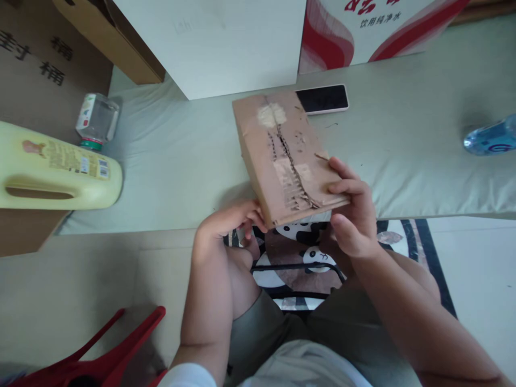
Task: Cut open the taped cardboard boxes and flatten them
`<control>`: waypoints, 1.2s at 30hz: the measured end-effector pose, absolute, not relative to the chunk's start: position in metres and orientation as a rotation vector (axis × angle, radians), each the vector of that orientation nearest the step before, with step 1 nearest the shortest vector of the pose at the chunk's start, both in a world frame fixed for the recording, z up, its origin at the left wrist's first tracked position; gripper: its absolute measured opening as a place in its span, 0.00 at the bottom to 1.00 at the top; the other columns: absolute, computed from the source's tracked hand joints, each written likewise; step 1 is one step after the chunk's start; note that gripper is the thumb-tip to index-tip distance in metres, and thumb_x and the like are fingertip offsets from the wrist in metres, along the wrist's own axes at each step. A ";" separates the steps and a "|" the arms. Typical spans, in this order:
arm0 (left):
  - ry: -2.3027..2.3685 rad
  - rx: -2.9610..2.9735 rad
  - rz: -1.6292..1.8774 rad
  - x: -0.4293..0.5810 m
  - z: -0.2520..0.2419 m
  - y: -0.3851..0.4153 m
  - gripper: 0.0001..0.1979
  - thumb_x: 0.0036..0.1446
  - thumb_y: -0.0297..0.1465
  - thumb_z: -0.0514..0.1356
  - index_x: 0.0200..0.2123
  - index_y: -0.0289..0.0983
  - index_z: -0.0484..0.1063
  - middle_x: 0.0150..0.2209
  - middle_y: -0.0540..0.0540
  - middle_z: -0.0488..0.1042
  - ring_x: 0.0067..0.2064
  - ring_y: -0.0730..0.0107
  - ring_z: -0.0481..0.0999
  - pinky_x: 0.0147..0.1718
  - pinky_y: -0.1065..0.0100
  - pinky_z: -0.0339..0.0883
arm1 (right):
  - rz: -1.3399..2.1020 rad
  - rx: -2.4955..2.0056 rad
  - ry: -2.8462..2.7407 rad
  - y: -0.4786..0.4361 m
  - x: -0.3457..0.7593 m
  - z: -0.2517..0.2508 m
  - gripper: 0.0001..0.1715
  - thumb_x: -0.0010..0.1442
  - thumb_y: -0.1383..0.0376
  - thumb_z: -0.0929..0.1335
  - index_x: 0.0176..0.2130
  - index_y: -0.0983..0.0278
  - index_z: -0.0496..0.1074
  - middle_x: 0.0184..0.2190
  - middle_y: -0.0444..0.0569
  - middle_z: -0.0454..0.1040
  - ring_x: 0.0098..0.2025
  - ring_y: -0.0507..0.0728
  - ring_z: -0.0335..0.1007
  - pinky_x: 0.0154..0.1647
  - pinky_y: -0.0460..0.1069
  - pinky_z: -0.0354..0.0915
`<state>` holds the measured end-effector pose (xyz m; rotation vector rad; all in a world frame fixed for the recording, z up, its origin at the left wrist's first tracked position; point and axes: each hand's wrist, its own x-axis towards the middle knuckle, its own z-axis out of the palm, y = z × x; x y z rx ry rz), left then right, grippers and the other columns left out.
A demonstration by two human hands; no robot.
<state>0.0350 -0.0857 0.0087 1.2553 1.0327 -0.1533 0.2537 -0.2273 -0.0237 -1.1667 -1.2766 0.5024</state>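
A small brown cardboard box (288,161), torn along its middle seam and patched with pale tape, is tilted over the near edge of the covered bench. My right hand (355,209) grips its near right corner, fingers on the top face and thumb by the near edge. At the near left corner, my left hand (242,215) has curled fingers pressed against the box's side and underside; some fingertips are hidden. Just behind the box lies a smartphone (324,99) with a dark screen, partly covered by it.
On the bench's pale green cover (169,161) stand a white box (234,48) and a red-and-white carton (334,37). At left are a yellow jug (60,166) and a clear plastic bottle (97,121); at right, a blue bottle (492,137). A red stool (105,349) stands lower left.
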 end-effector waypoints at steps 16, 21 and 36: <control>0.868 1.530 1.418 0.035 -0.032 -0.059 0.39 0.54 0.64 0.62 0.61 0.52 0.57 0.66 0.43 0.67 0.65 0.53 0.73 0.62 0.51 0.70 | 0.745 -1.094 -1.414 -0.227 0.247 -0.014 0.07 0.71 0.56 0.69 0.44 0.55 0.69 0.75 0.51 0.62 0.74 0.67 0.63 0.69 0.69 0.66; 0.946 1.638 1.261 0.047 -0.027 -0.064 0.44 0.53 0.67 0.61 0.66 0.54 0.57 0.67 0.41 0.66 0.69 0.47 0.71 0.62 0.51 0.72 | 0.702 -1.139 -1.377 -0.225 0.243 -0.019 0.12 0.71 0.52 0.68 0.49 0.54 0.69 0.73 0.54 0.64 0.73 0.69 0.65 0.67 0.70 0.67; 0.743 1.778 1.283 0.036 -0.044 -0.056 0.33 0.60 0.58 0.63 0.62 0.52 0.62 0.59 0.43 0.69 0.56 0.54 0.77 0.50 0.56 0.78 | 0.360 -2.013 -1.353 -0.215 0.269 -0.037 0.26 0.63 0.57 0.67 0.59 0.61 0.75 0.59 0.63 0.72 0.62 0.72 0.71 0.64 0.69 0.68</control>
